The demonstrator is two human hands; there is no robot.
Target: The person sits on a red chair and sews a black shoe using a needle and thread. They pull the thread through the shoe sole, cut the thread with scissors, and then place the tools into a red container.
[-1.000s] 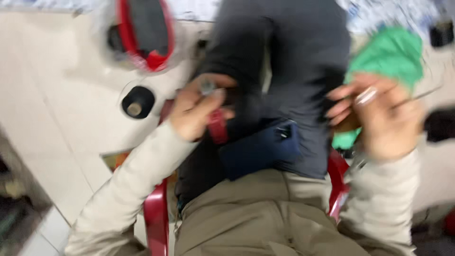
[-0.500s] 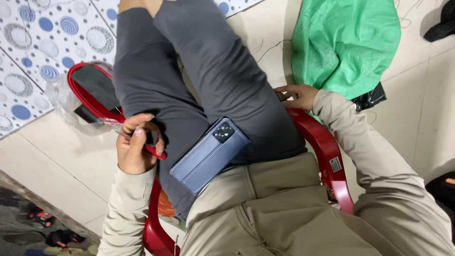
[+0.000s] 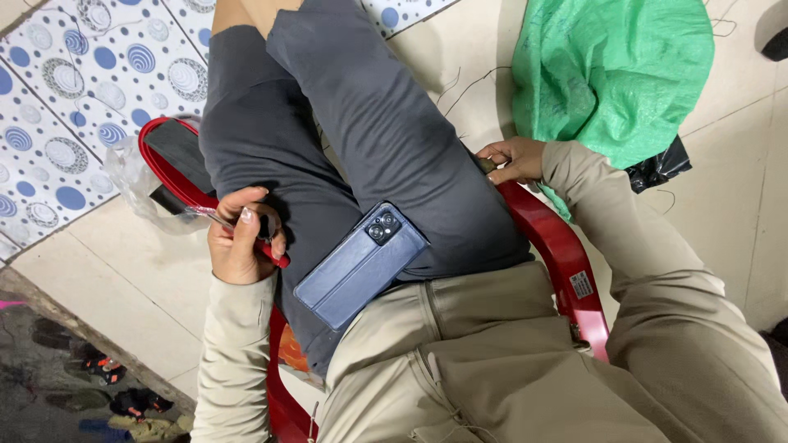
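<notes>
Left hand (image 3: 238, 246): grip clenched round a thin red-tipped tool (image 3: 238, 230), just left of the blue phone (image 3: 361, 267)
Right hand (image 3: 510, 160): fingers curled at the red chair (image 3: 558, 246) edge, right of the phone; what they grasp, cannot tell
Phone: lying camera-up on the lap, on dark grey shorts (image 3: 353, 139)
Green sack (image 3: 616, 74): on the floor, well right of the phone

The left hand (image 3: 238, 244) grips a thin red-handled tool (image 3: 246, 234) beside the lap, where a blue phone (image 3: 361, 265) lies (camera side up). The right hand (image 3: 510, 160) rests on the red chair's rim (image 3: 558, 246), near a green bag (image 3: 616, 74).
</notes>
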